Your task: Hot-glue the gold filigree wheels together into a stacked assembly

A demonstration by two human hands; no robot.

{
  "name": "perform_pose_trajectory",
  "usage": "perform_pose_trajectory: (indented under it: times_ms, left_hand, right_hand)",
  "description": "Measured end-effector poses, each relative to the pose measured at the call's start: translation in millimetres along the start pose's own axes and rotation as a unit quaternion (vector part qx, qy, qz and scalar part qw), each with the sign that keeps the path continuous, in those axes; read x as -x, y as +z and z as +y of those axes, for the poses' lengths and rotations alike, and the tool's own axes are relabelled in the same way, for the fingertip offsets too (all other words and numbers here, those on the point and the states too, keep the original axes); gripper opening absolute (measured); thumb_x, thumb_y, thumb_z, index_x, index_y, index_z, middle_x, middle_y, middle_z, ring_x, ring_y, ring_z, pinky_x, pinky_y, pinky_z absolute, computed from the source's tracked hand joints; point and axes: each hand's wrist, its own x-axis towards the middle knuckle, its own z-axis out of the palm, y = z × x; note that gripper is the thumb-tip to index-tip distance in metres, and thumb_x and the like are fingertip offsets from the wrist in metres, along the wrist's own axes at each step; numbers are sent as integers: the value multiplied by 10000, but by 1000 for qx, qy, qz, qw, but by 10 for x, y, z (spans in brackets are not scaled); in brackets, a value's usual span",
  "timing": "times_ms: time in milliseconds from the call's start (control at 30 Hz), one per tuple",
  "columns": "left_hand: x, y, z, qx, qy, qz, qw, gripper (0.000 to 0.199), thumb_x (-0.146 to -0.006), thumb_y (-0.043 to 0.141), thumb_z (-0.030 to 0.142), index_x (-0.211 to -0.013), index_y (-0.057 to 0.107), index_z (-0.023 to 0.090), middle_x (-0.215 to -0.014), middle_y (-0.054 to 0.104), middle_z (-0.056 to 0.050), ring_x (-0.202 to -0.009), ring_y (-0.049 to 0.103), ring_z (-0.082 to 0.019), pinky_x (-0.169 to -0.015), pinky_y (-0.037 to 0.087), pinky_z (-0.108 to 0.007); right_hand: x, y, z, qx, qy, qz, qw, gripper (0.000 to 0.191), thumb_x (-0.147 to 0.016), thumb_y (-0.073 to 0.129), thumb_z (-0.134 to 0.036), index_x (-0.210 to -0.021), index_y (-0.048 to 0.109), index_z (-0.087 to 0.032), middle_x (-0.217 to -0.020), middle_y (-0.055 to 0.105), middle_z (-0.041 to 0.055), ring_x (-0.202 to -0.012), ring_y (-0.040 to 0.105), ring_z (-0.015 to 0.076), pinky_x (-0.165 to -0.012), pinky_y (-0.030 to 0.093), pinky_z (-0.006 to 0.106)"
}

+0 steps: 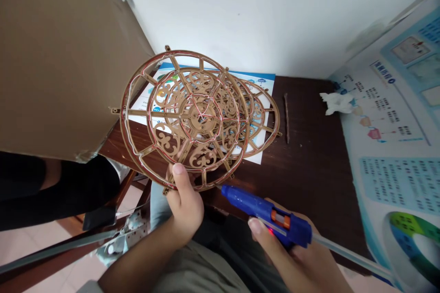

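A round bronze-coloured openwork frame [202,116], with scroll patterns, spokes and red and white wire along its rings, is held up at the centre. My left hand [185,203] grips its lower rim, thumb on top. My right hand [283,247] is wrapped round a blue glue gun [268,215] with a pale stick coming out of its back end. The gun's nozzle is at the frame's lower rim; whether they touch I cannot tell. Behind and to the right, a similar bronze frame [275,114] lies over a printed sheet [268,76].
The dark wooden table [319,160] carries a thin brown stick [287,119] and a white lump [337,103]. A printed panel [388,119] stands at the right, a brown board [68,55] at the left. Dark-clothed limbs of another person [82,183] show at the lower left.
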Motion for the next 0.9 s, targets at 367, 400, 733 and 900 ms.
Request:
perform_pose_trajectory:
  times_ms: [367,400,733,900]
  left_hand:
    - [17,22,46,39,-46,33,998,369,-1000,736,518,-884,746,168,-958,834,-161,-1467,643,-347,-1249,493,-372]
    - [15,12,55,37,-43,29,998,364,-989,746,525,-878,740,178,-968,834,-162,-1487,627,-342,-1257,488,-377]
    - [-9,48,84,54,-20,60,997,376,-948,775,540,-897,753,168,-994,830,-150,-1362,716,-330,-1156,593,-369]
    - [-2,42,32,31,-22,81,996,399,-941,780,561,-893,764,165,-956,827,-152,-1329,731,-342,-1103,631,-376]
  right_hand:
    - [-3,26,-73,-15,-21,25,999,498,-985,652,-719,-1069,830,-262,-1043,851,92,-1000,813,316,-878,691,358]
    - [-15,21,-93,-17,-21,28,999,497,-975,661,-726,-1061,829,-266,-1035,850,89,-1001,813,318,-897,688,364]
    - [-4,0,6,-10,9,8,1000,486,-1015,652,-690,-856,794,-254,-516,563,-15,-463,586,199,-446,509,276]
    - [-3,-23,-6,-14,-11,9,1000,505,-997,650,-713,-890,815,-247,-779,761,57,-744,754,244,-674,645,293]
